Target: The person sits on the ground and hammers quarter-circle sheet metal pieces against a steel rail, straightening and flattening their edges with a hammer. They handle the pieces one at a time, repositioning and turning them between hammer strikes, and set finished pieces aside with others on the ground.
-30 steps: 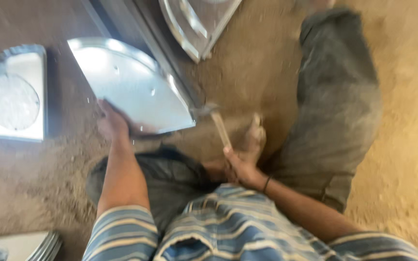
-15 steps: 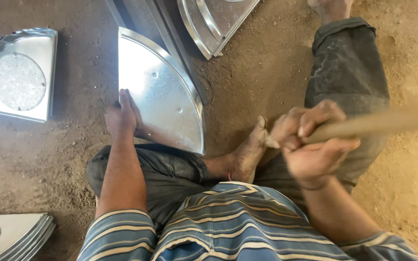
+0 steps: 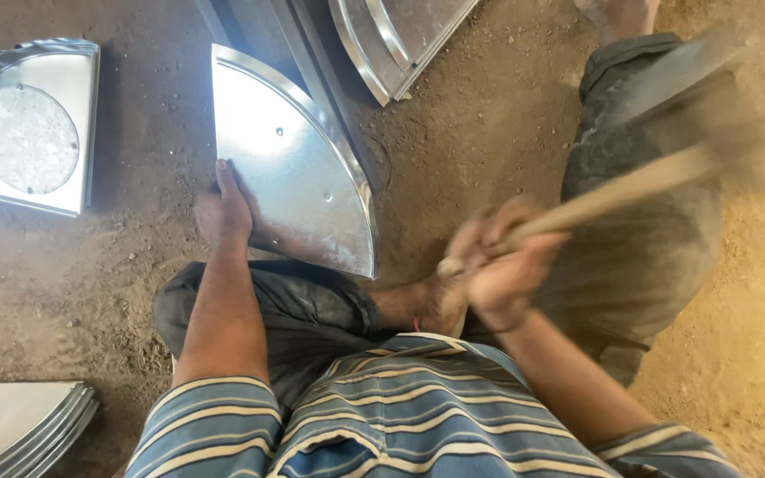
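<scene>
Down at the centre of the frame, your left hand [image 3: 223, 215] lies flat, fingers stretched out and pressed on the straight lower-left edge of the quarter-round sheet-metal piece [image 3: 298, 168], which rests on the dirt floor [image 3: 90, 283] with its curved, folded rim turned toward the right; a flat palm like that looks meant to keep the thin sheet from skidding or bouncing. Your right hand [image 3: 502, 265], right of centre, is wrapped tight around the lower end of a wooden handle [image 3: 613, 195] that runs up toward the upper right, where the tool's head dissolves into motion blur, so you cannot tell its shape. You sit low with knees spread, a bare foot [image 3: 427, 305] tucked just below the sheet's lower tip, which puts the work close between your legs and within reach of both arms. A dark metal bar [image 3: 329, 97] lies along the sheet's curved side, touching or just beside it. Another curved metal piece [image 3: 396, 40] sits at the top centre, a square panel with a round inset [image 3: 33, 133] at the upper left, and a stack of similar quarter-round pieces [image 3: 19, 425] at the lower left, all well apart from your hands.
</scene>
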